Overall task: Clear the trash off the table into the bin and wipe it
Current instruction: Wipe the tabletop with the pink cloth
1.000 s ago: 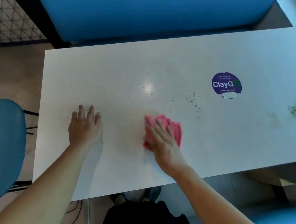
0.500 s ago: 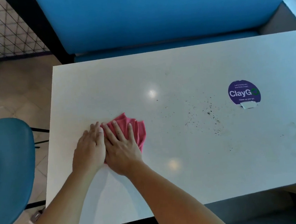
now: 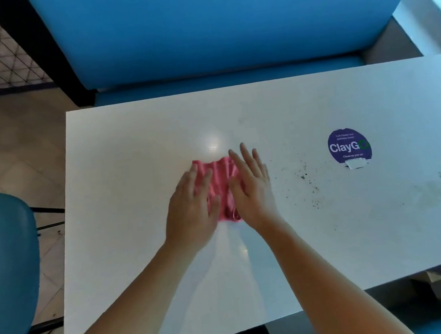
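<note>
Since half a second earlier the hands had parted and slid right, baring the crumpled pink cloth (image 3: pixel 220 188) between them at mid-table. The left hand (image 3: pixel 191 212) lay on its left side, fingers straight, gripping nothing. The right hand (image 3: pixel 254 190) pressed its right edge, fingers spread, probably flattening it before sweeping the dark crumbs (image 3: pixel 306 177) further right on the white rectangular table (image 3: pixel 131 148).

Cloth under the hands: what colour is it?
The cloth is pink; head view shows it best.
</note>
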A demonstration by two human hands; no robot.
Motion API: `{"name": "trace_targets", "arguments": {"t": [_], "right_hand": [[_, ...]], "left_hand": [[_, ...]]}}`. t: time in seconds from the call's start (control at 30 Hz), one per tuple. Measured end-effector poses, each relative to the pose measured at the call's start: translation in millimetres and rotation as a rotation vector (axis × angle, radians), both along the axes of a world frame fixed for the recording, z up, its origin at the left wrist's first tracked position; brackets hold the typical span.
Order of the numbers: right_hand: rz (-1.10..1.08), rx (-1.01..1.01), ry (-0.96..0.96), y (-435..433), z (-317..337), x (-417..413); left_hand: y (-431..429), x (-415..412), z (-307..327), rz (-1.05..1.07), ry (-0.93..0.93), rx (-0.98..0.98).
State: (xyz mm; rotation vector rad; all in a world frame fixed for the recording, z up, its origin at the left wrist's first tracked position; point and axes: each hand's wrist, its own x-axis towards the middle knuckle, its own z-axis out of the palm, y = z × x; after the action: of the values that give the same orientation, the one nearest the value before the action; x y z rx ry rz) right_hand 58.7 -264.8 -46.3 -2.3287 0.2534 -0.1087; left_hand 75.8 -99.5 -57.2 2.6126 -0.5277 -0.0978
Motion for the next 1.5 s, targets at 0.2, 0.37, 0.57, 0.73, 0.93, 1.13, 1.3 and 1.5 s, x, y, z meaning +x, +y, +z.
{"name": "trace_targets", "arguments": {"t": [0.2, 0.37, 0.57, 0.73, 0.93, 1.13, 1.3, 1.5], "right_hand": [[-0.19, -0.212, 0.068, -92, -17, -30], [-0.162, -0.324, 0.137, -152, -28, -20], [-0.121, -0.433, 0.187, -215, -32, 31], [-0.042, -0.524, 0.252, -267, -45, 74], [-0.041, -0.484, 0.279, -279, -62, 92], [-0.035, -0.402, 0.216, -283, -59, 88], [-0.035, -0.324, 0.182, -287, -61, 89], [-0.084, -0.013, -0.052, -304, -39, 55]], "left_hand": [[-46, -3, -34, -0.069, 0.086, 0.336], [-36, -15, -32, 0.078, 0.081, 0.259], [-6, -9, -43, 0.303, 0.086, 0.345], [-23, 26, -52, 0.327, 0.039, 0.373], [-89, 83, -57, 0.212, 0.018, 0.175], [-180, 83, -56, -0.104, -0.004, 0.073], [-198, 29, -55, -0.309, 0.003, 0.016], [-180, 43, -34, 0.23, 0.175, -0.289]]}}
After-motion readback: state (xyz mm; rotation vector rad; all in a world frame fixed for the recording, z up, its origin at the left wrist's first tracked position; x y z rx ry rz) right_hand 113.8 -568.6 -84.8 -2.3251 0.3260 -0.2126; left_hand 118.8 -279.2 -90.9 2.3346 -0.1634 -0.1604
